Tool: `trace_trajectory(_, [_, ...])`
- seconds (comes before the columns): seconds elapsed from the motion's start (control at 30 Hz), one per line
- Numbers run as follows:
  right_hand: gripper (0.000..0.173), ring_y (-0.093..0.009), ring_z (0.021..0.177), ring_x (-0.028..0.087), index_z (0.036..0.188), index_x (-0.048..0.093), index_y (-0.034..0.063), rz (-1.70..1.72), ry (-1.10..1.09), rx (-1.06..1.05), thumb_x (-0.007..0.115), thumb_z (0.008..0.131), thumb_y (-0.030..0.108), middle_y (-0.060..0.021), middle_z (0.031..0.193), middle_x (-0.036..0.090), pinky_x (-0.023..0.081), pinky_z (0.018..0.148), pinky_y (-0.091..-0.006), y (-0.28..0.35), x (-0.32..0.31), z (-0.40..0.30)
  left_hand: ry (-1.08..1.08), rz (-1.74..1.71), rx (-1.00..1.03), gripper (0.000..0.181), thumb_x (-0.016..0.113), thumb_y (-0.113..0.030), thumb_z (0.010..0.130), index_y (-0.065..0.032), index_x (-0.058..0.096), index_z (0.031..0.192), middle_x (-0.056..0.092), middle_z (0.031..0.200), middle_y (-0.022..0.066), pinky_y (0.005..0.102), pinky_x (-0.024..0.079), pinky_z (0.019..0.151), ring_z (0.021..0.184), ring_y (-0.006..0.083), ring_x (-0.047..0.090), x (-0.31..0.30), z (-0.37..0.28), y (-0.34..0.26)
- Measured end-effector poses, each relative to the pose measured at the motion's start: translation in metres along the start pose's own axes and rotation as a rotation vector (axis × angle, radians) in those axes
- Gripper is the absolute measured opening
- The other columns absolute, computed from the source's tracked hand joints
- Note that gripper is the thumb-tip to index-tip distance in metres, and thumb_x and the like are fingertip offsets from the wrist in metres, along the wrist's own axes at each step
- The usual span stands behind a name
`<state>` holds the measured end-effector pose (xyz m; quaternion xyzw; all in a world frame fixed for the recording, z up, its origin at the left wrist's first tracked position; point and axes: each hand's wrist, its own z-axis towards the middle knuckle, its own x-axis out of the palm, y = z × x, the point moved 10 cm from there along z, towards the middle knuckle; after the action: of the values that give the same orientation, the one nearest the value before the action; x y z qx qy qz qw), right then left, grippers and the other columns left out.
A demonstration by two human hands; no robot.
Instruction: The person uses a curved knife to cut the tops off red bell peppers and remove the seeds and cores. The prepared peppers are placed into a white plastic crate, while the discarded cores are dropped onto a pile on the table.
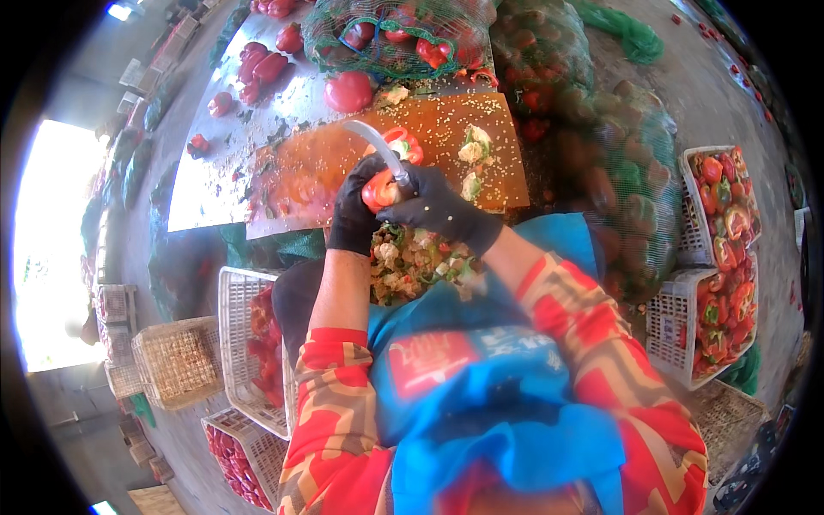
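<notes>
My left hand [353,215], in a black glove, grips a cut red bell pepper [378,191]. In my right hand [444,205], also gloved in black, is a curved knife [380,141]; its blade points up and to the left. The fingers of this hand also touch the pepper. Just beyond the hands, partly behind the blade, shows an opened red pepper piece [405,145]; whether it rests on the orange board [444,122] or touches my left fingers is unclear. Pepper cores [475,147] and scattered seeds lie on the board's right side.
A heap of cores [412,264] lies below my hands. Whole red peppers [347,91] and a green mesh sack [399,38] sit on the metal table [199,174]. Crates of cut peppers [724,315] stand right, another crate [251,347] left. Filled mesh sacks [634,187] flank the table's right side.
</notes>
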<state>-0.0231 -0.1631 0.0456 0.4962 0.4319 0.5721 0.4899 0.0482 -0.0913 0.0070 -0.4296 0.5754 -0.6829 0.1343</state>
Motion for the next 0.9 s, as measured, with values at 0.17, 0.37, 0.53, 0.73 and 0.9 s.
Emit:
trace_trajectory(0.17, [0.031, -0.008, 0.068, 0.054, 0.093, 0.064, 0.0017, 0.3, 0.056, 0.035, 0.079, 0.07, 0.016, 0.0016, 0.076, 0.058, 0.046, 0.062, -0.0261, 0.031, 0.002, -0.014, 0.137, -0.457, -0.102, 0.025, 0.05, -0.005, 0.092, 0.0029, 0.056, 0.115, 0.064, 0.104, 0.0137, 0.035, 0.054, 0.083, 0.094, 0.0222, 0.065, 0.04, -0.005, -0.004])
trace_trajectory(0.37, [0.044, -0.012, 0.072, 0.056, 0.099, 0.063, 0.002, -0.398, -0.128, -0.06, 0.082, 0.069, 0.028, -0.0056, 0.084, 0.059, 0.047, 0.064, -0.0299, 0.035, -0.051, -0.01, -0.114, -0.381, -0.169, 0.027, 0.057, -0.025, 0.088, 0.0005, 0.058, 0.095, 0.064, 0.092, 0.0152, 0.044, 0.055, 0.073, 0.081, 0.0287, 0.065, -0.056, 0.005, 0.017])
trace_trajectory(0.53, [0.047, -0.015, 0.066, 0.057, 0.101, 0.061, 0.0035, -0.438, -0.184, -0.15, 0.082, 0.07, 0.031, -0.0054, 0.079, 0.06, 0.048, 0.066, -0.0332, 0.033, -0.024, -0.003, -0.507, -0.108, 0.001, 0.036, 0.055, -0.034, 0.092, -0.0016, 0.057, 0.108, 0.064, 0.099, 0.0114, 0.0394, 0.056, 0.07, 0.085, 0.0234, 0.064, -0.051, -0.003, 0.01])
trace_trajectory(0.73, [0.023, -0.012, 0.069, 0.063, 0.104, 0.059, 0.0046, 0.728, -0.167, 0.019, 0.066, 0.086, 0.018, -0.0029, 0.082, 0.064, 0.052, 0.053, -0.0241, 0.009, -0.056, 0.003, 0.05, -0.396, 0.006, 0.052, 0.046, -0.042, 0.096, 0.0013, 0.05, 0.124, 0.059, 0.12, 0.0126, 0.0367, 0.056, 0.077, 0.101, 0.0234, 0.062, 0.03, -0.013, -0.045])
trace_trajectory(0.9, [0.035, -0.016, 0.085, 0.066, 0.119, 0.051, 0.0018, 1.107, 0.004, -0.021, 0.058, 0.09, 0.02, -0.0078, 0.103, 0.064, 0.057, 0.064, -0.0266, 0.006, -0.051, -0.001, 0.117, -0.5, 0.038, 0.044, 0.06, -0.014, 0.087, 0.0009, 0.049, 0.127, 0.062, 0.115, 0.0128, 0.0362, 0.057, 0.074, 0.101, 0.0237, 0.063, 0.082, -0.029, -0.053])
